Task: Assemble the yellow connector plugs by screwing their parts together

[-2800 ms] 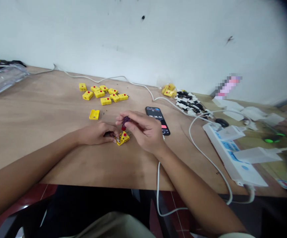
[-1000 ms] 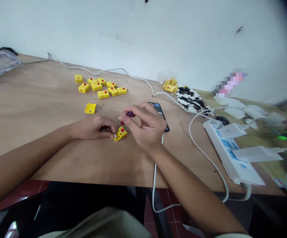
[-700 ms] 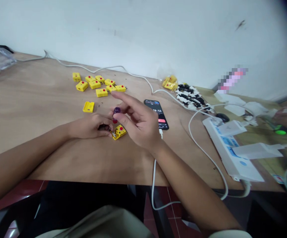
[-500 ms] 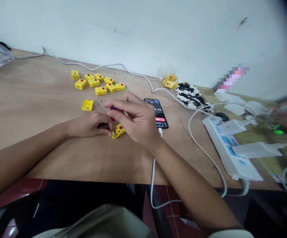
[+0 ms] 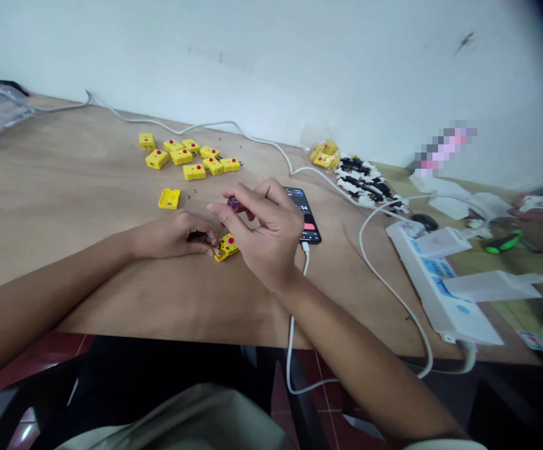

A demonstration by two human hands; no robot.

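My left hand [image 5: 177, 236] lies on the table, fingers closed on the left end of an opened yellow connector [image 5: 229, 243] with a red dot. Above it, my right hand [image 5: 271, 231] pinches the dark purple handle of a small screwdriver [image 5: 234, 203] between thumb and fingers. The shaft points down at the connector's left part; where the tip meets it is too small to make out. A loose yellow cover half [image 5: 169, 199] lies beyond my left hand, with tiny screws [image 5: 191, 192] beside it. Several closed yellow connectors [image 5: 194, 172] sit farther back.
A phone [image 5: 309, 219] lies partly behind my right hand, its white cable running to the table edge. To the right are a power strip [image 5: 458, 312], black and white parts [image 5: 362, 181], bagged yellow connectors [image 5: 325, 156] and a green-black tool [image 5: 504, 242] near another person's hand [image 5: 540, 222].
My right hand has shifted slightly right, and its fingers have moved on the screwdriver handle, showing more of it. My left hand keeps its hold. The green-black tool has changed position.
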